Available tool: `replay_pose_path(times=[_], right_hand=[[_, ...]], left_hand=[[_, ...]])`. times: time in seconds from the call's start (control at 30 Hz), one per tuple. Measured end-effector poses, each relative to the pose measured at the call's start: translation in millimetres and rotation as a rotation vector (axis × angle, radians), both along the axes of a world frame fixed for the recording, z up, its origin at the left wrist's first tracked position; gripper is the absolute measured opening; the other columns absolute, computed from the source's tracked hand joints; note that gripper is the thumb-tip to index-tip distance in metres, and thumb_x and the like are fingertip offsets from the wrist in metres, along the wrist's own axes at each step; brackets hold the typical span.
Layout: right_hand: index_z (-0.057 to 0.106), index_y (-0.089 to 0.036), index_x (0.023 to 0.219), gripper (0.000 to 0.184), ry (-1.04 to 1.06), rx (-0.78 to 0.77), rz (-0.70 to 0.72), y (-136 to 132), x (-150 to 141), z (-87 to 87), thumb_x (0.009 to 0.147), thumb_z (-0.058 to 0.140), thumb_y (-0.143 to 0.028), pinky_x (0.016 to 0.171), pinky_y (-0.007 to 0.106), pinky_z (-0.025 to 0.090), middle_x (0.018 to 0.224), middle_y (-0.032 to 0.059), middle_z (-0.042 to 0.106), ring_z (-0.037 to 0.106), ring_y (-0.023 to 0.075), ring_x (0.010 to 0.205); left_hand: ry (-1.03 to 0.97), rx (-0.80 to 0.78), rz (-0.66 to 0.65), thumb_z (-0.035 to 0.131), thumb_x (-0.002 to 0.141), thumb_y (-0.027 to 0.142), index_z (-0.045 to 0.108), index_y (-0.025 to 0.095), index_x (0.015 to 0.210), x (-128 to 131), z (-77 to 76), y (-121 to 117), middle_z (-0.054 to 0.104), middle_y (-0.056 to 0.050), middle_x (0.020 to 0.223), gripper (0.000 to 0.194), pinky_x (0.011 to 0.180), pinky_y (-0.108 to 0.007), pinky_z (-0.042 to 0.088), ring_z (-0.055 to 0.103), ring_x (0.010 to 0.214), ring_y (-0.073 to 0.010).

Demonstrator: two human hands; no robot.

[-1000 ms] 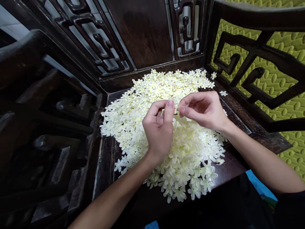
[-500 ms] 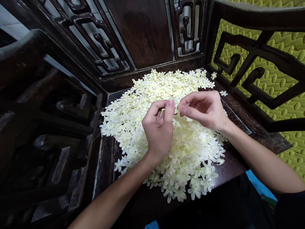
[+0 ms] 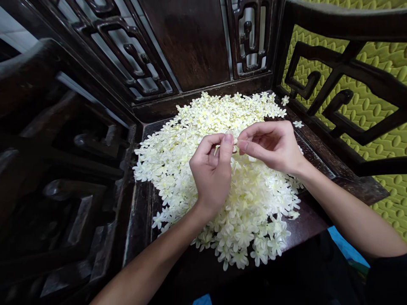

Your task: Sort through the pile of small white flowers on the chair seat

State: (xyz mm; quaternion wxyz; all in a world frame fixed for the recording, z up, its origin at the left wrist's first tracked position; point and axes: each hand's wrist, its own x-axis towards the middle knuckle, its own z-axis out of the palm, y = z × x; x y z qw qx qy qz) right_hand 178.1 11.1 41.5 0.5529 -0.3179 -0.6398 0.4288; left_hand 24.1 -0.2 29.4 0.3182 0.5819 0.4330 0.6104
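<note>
Over a heap of small white-and-yellow flowers (image 3: 168,156), my two hands meet almost fingertip to fingertip. My left hand (image 3: 213,171) is closed in a pinch, thumb against index finger. A tiny pale bit shows at its tips, too small to name. My right hand (image 3: 275,146) pinches too, its thumb and index finger coming together just right of the left thumb. What lies between its tips is hidden. Both hands stay above the heap, and flowers show below and around them.
The flowers lie on a dark wooden chair seat (image 3: 143,203). Carved wooden armrests stand at left (image 3: 79,144) and right (image 3: 352,59), with a panelled backrest (image 3: 193,42) behind. Beyond the right armrest is green quilted fabric (image 3: 388,186). A stray flower (image 3: 298,124) lies near the right edge.
The fingertips have shifted very slightly, and a little more of the pale bit shows between the hands. The heap and both arms look the same.
</note>
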Motion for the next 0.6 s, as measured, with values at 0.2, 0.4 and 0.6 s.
replay_pose_path(times=[0.2, 0.4, 0.6], right_hand=[[0.077, -0.011, 0.085, 0.018, -0.003, 0.010, 0.005, 1.0, 0.3, 0.2, 0.078, 0.085, -0.025, 0.058, 0.022, 0.050, 0.073, 0.0027, 0.073, 0.063, 0.0097, 0.063], [0.076, -0.011, 0.084, 0.017, -0.013, 0.000, 0.000, 0.5, 0.1, 0.1, 0.077, 0.085, -0.024, 0.059, 0.022, 0.050, 0.073, 0.0027, 0.073, 0.062, 0.0097, 0.064], [0.075, -0.011, 0.083, 0.016, 0.004, 0.011, 0.006, 1.2, -0.6, -2.0, 0.077, 0.086, -0.022, 0.059, 0.022, 0.050, 0.073, 0.0024, 0.072, 0.061, 0.0090, 0.064]], left_hand=[[0.022, -0.005, 0.003, 0.066, 0.095, 0.042, 0.069, 0.020, 0.086, -1.3, -0.6, -0.8, 0.059, 0.003, 0.067, 0.025, 0.045, -0.024, 0.031, 0.041, 0.050, -0.0067], [0.002, -0.024, -0.016, 0.066, 0.095, 0.043, 0.067, 0.020, 0.085, -1.5, -1.1, -0.3, 0.055, 0.003, 0.065, 0.026, 0.043, -0.024, 0.029, 0.038, 0.049, -0.0061], [-0.002, -0.022, -0.008, 0.066, 0.095, 0.043, 0.068, 0.020, 0.085, -0.8, -0.9, -0.5, 0.056, 0.003, 0.066, 0.025, 0.044, -0.024, 0.029, 0.038, 0.049, -0.0061]])
